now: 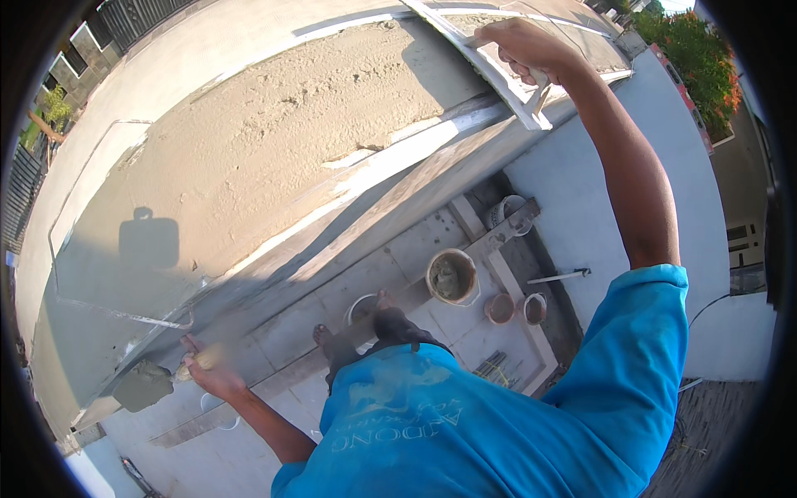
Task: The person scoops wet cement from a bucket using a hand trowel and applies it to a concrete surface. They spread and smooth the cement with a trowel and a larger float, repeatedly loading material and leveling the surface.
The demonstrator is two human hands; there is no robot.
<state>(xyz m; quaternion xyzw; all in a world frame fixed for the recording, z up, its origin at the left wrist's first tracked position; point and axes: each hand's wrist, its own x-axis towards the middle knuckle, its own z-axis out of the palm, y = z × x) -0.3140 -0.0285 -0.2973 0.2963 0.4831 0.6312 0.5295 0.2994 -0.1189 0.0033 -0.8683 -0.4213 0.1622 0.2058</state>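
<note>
Long-bladed plastering float (pixel 477 61), lying over the right part of a broad bed of wet mortar (pixel 274 124), contact unclear; handle wrapped by the fingers of the right hand (pixel 534 51). Probably mid-levelling; next move likely calls for a steady, flat sweep with even pressure. In the left hand (pixel 217 379), fingers closed round a trowel (pixel 201 360), blade loaded with a mortar lump (pixel 143 387). Below, a bucket (pixel 433 264) partly filled with grey mix; near it, two smaller pails (pixel 488 307), contents hard to tell.
</note>
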